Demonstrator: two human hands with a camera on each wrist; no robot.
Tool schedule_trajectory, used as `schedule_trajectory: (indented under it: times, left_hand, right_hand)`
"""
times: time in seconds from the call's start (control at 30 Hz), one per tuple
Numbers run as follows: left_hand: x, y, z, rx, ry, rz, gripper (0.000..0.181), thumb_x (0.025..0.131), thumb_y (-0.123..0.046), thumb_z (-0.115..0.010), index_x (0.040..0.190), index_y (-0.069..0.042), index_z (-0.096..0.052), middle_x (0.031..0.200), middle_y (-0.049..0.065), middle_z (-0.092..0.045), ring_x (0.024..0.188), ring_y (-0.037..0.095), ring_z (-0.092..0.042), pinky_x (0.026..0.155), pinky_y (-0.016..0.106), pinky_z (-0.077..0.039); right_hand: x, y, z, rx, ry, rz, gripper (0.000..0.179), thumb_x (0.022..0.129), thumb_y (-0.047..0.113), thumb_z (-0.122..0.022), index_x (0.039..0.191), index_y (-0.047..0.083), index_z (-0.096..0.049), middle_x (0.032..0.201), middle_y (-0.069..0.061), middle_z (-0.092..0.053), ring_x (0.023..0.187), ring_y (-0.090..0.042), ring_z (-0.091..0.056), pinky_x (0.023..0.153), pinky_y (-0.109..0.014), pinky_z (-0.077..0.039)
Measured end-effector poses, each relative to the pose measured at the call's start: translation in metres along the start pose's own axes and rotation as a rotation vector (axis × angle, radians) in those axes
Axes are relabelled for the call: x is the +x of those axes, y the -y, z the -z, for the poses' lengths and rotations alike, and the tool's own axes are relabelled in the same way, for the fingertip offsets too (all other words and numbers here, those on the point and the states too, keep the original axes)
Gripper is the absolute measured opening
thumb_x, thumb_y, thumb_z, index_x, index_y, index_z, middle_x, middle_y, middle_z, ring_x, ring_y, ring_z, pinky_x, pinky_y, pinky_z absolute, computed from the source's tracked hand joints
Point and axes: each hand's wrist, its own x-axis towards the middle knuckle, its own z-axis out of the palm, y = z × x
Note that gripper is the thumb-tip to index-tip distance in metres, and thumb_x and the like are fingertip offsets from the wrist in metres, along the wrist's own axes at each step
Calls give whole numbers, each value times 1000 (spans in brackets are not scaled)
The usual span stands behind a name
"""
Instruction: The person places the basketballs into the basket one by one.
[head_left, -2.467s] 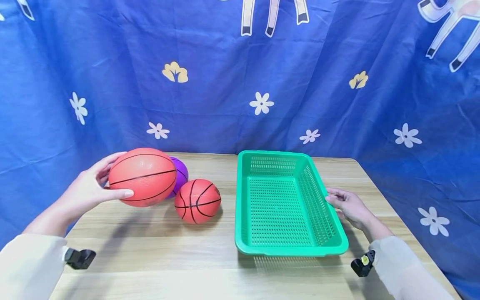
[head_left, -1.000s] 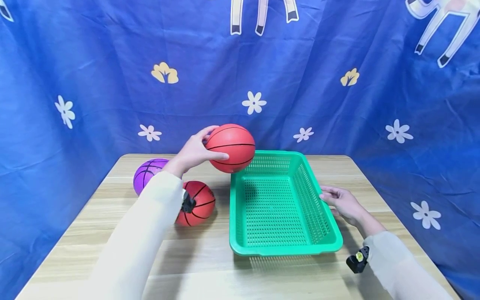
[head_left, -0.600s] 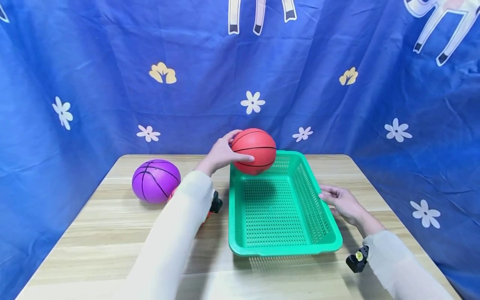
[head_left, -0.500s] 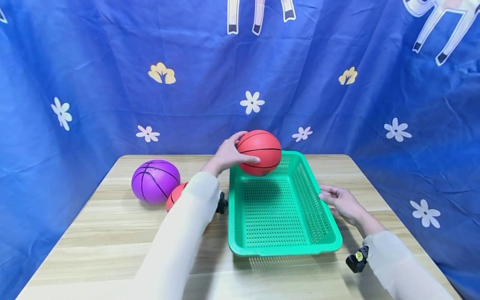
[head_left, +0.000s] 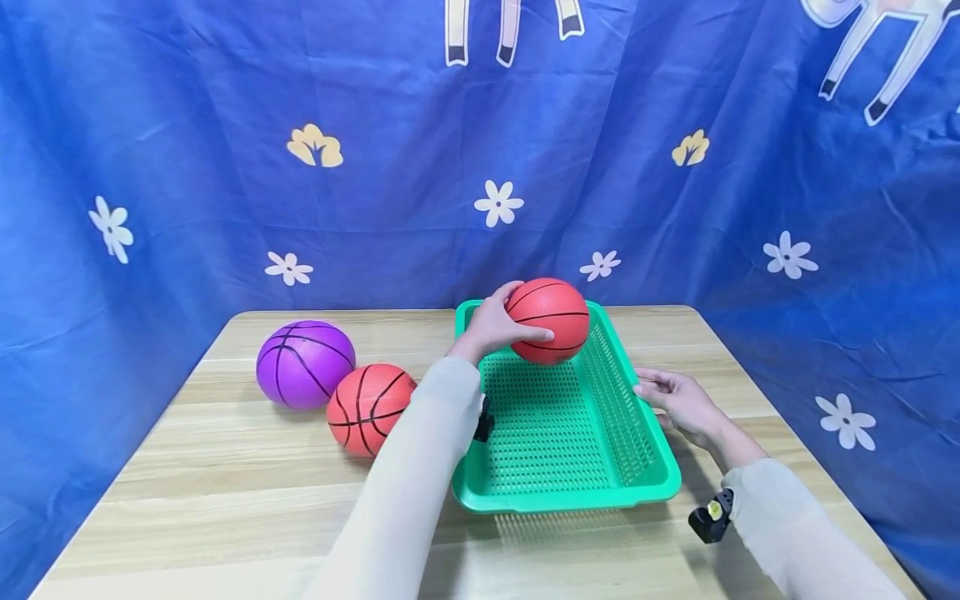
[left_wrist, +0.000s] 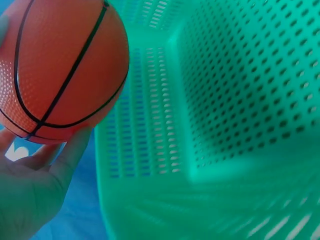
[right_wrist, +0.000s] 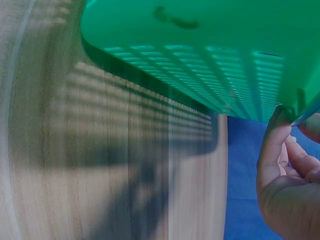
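Observation:
My left hand [head_left: 495, 327] grips a red toy basketball [head_left: 553, 320] with black lines, thumb along its near side. The ball hangs over the far part of a green perforated plastic basket [head_left: 566, 502]. Seen from the left wrist, the basketball [left_wrist: 65, 65] is beside the basket's slotted end wall [left_wrist: 137, 115], with fingers curled under it. My right hand [head_left: 686, 408] pinches the basket's right rim between thumb and fingers; the right wrist view shows this hand [right_wrist: 292, 180] at the rim from below.
Left of the basket, a second red basketball [head_left: 367, 410] rests on the wooden table [head_left: 225, 500], partly covered by the left sleeve [head_left: 412, 475]. Behind it sits a purple basketball [head_left: 306, 365]. A blue patterned curtain [head_left: 390, 208] surrounds the table's back and sides.
My left hand has carried the red basketball from the table's left side rightward over the basket, and lowered it slightly in the last half second. The right hand stays on the rim.

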Motion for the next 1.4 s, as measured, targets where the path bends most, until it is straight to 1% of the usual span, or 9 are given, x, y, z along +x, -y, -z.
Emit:
schedule_trajectory:
  times: [0.2,0.33,0.53,0.73,0.83,1.0,1.23,1.3,1.4]
  left_hand:
    - [2,7,-20,4,4,35,92,67,-30,-87,144,-19,-38,130,5,-51,113,26,-50,82,41,-53]
    - [4,13,-34,25,8,40,89,66,-30,-87,142,-20,-41,128,5,-53,112,26,-51,81,40,-53]
    - [2,19,-47,62,11,56,87,67,-28,-87,141,-19,-42,127,6,-53,112,27,-51,81,41,-53]
    - [-1,22,-51,98,16,92,93,68,-25,-87,145,-17,-36,131,9,-50,115,30,-50,84,44,-52]
    - [-2,22,-51,104,23,110,96,68,-24,-87,147,-17,-33,133,10,-48,116,31,-49,86,45,-51]
    - [-4,21,-52,116,39,125,95,67,-23,-88,145,-16,-34,131,11,-49,116,31,-49,85,46,-51]
    - [-5,21,-52,106,50,128,95,67,-21,-88,144,-14,-33,131,13,-49,116,33,-49,86,47,-50]
    - [-5,21,-52,101,60,131,97,67,-21,-88,146,-13,-32,132,14,-47,117,33,-48,87,48,-49]
    - [-4,19,-50,125,70,142,101,68,-23,-87,148,-12,-28,138,14,-44,122,33,-45,91,49,-47]
  right_hand:
    - [-1,1,0,-8,-2,6,57,100,18,-52,146,-4,-28,135,-30,-42,108,-23,-58,85,-43,-51]
    - [-1,1,1,-6,-3,4,57,100,18,-52,146,-4,-28,134,-29,-43,107,-22,-58,85,-43,-51]
    - [0,1,0,-6,-4,4,57,100,19,-52,146,-3,-28,135,-29,-42,109,-23,-58,85,-43,-51]
    - [0,2,1,-8,-7,-10,61,99,22,-54,147,-1,-27,140,-27,-37,115,-26,-53,88,-41,-50]
    - [1,2,1,3,-5,-16,61,98,22,-55,148,-1,-27,140,-27,-37,112,-22,-55,87,-40,-51]
    - [1,2,1,23,2,-12,60,98,20,-55,147,-2,-27,138,-27,-39,103,-15,-59,85,-39,-52]
    - [1,2,0,34,10,-4,59,99,19,-54,147,-2,-28,139,-27,-39,102,-15,-61,83,-40,-53]
    - [1,1,0,30,7,-5,59,99,19,-54,147,-2,-27,139,-28,-39,102,-15,-60,84,-40,-52]
    - [0,0,1,24,2,-7,59,99,19,-54,147,-2,-26,138,-28,-38,104,-16,-59,85,-41,-52]
